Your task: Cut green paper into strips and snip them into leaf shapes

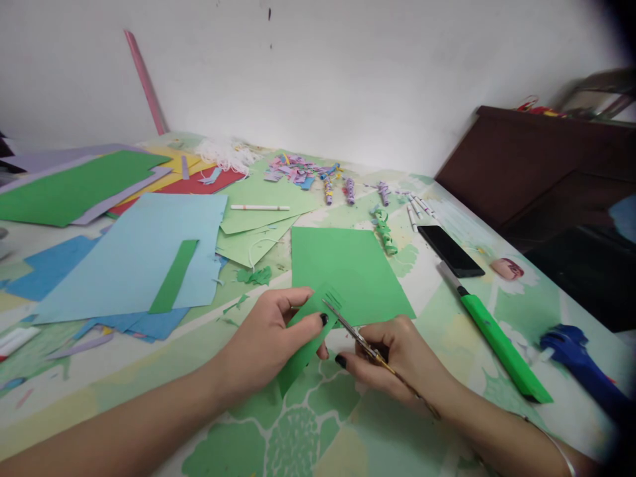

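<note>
My left hand [283, 338] pinches a green paper strip [298, 368] between thumb and fingers; short slits show near its upper end. My right hand [397, 361] grips a pair of small scissors [365, 344], whose blades reach to the slit end of the strip. How far the blades are apart I cannot make out. Just beyond both hands a larger green paper sheet [348, 271] lies flat. Another green strip [175, 277] rests on a light blue sheet [134, 245] to the left.
Behind the sheet lie curled green paper [383, 232], purple paper rolls [350, 191] and colourful scraps [293, 169]. Along the right are a phone [450, 250], a green utility knife [501, 344] with its blade out, and a blue tape dispenser [581, 364]. Stacked coloured paper [84, 182] is at left.
</note>
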Demonstrator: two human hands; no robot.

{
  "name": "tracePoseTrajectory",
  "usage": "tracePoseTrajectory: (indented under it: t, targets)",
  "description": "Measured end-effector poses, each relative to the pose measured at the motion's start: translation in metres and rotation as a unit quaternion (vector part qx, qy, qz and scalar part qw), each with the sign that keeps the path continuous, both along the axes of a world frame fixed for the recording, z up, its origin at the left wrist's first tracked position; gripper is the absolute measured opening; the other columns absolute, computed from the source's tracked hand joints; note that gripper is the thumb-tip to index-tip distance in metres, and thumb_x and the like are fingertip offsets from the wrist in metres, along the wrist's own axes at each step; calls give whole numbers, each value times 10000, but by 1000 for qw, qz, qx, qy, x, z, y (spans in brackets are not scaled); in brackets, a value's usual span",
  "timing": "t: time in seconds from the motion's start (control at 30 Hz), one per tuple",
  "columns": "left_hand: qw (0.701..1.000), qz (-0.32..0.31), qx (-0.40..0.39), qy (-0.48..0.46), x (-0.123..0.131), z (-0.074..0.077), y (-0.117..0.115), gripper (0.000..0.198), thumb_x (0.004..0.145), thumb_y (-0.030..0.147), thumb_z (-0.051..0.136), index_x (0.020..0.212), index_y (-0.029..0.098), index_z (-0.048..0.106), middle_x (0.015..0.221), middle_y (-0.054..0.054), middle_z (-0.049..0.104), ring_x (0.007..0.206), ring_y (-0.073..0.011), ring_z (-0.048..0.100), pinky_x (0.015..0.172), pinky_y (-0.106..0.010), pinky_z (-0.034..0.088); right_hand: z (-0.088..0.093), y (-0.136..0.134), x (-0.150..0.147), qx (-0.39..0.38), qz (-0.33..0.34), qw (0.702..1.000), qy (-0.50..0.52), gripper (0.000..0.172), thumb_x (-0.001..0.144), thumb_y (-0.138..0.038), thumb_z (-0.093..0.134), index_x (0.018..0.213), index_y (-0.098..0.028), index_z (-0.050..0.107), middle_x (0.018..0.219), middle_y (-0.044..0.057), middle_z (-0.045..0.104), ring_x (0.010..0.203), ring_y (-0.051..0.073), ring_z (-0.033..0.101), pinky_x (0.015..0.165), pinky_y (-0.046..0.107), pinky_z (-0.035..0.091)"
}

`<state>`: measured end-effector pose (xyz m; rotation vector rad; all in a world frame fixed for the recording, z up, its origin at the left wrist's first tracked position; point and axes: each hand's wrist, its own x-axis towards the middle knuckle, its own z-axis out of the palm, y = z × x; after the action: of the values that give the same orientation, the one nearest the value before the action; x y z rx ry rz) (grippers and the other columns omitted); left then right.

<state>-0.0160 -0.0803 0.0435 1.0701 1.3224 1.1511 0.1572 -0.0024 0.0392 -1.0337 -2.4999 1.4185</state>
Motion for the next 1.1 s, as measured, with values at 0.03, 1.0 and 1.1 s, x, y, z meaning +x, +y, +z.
tracePoseTrajectory:
  t: [0.03,1.0,1.1]
  targets:
    - [1000,2,1,1,0,0,0,144,777,137,497,681,152,603,546,27,600,519,-93,548,489,-171,430,0,0,1,-5,4,1000,0,307,718,-341,573,498,-143,493,469,-42,330,452,64,249,409,198,192]
    - [1000,10,7,15,0,1,0,157,790,144,488,642,160,537,536,31,607,507,-85,547,498,-171,434,2,-2,3,-75,28,996,27,245,766,-328,520,606,-145,490,539,-37,341,507,77,259,440,210,198]
    - [1000,9,6,15,0,0,0,164,791,139,486,636,159,537,541,32,611,502,-80,541,493,-167,432,2,-3,3,-77,29,996,26,255,767,-327,518,591,-146,485,544,-33,352,507,76,262,440,207,202]
